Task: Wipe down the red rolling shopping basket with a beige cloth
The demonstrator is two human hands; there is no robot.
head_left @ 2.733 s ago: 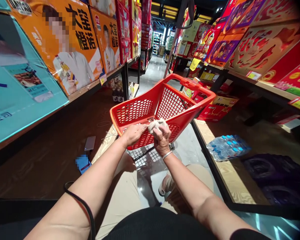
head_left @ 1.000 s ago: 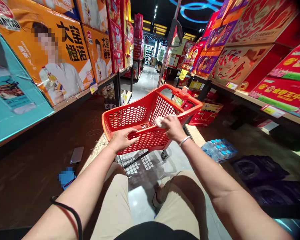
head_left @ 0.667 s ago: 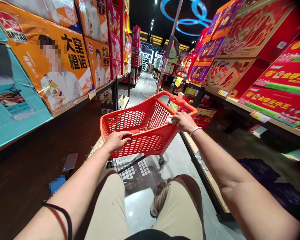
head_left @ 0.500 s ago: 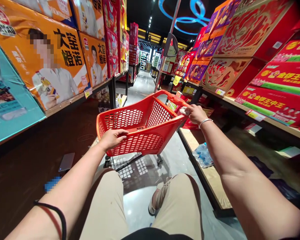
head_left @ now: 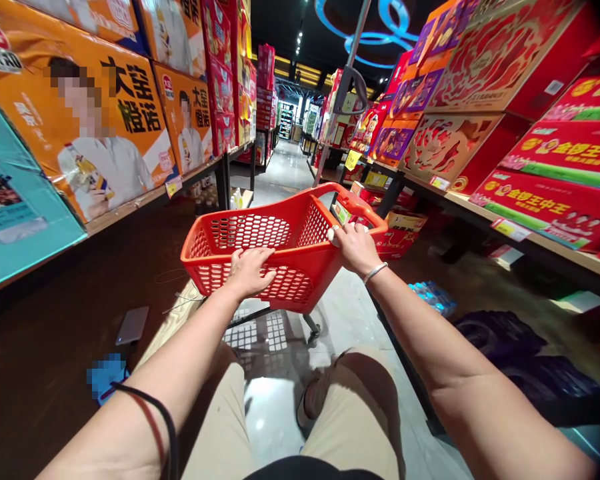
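A red shopping cart (head_left: 290,280) with perforated sides stands crosswise in front of my knees, its handle end to the right. Nothing shows inside the part of its basket that I can see. My left hand (head_left: 251,272) rests on the near rim, fingers over the edge and thumb apart on the outer wall. Farther right, my right hand (head_left: 355,248) is closed over the rim near the handle, with a small whitish thing at its fingers that I cannot make out.
Shelves of orange drink cartons (head_left: 105,127) line the left side. Red and gold gift boxes (head_left: 450,147) fill the right shelf. A metal pole (head_left: 347,87) rises beyond the cart. Wrapped bottles (head_left: 433,298) lie low at the right.
My right hand has moved left from the handle to the near rim. My left hand has slid right along the rim. The cart has turned slightly and shifted left.
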